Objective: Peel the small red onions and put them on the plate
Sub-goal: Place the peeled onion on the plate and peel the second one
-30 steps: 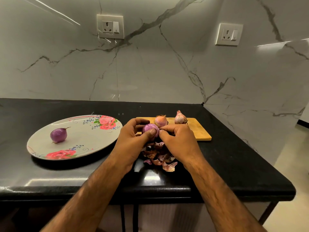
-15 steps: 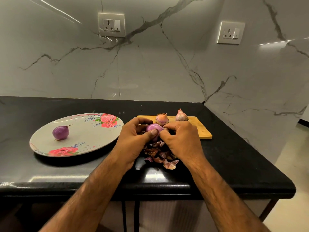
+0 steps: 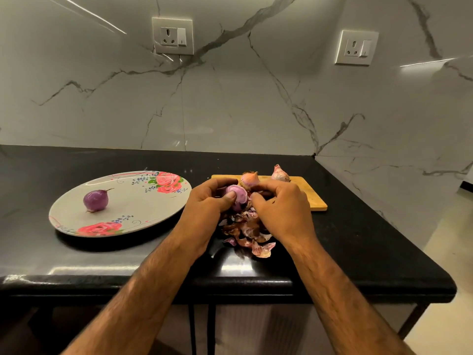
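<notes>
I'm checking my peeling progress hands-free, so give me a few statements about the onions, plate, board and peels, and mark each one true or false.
1. One peeled onion lies on the plate. True.
2. The left hand holds a knife. False: it grips the half-peeled onion.
3. Two unpeeled onions sit on the cutting board. True.
4. The peels are piled on the plate. False: they lie on the counter, below the hands.

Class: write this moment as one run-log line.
left hand: grips partly skinned onion | right hand: pinches same onion | plate: one peeled onion | cutting board: two unpeeled onions | peels: heaped below hands
</notes>
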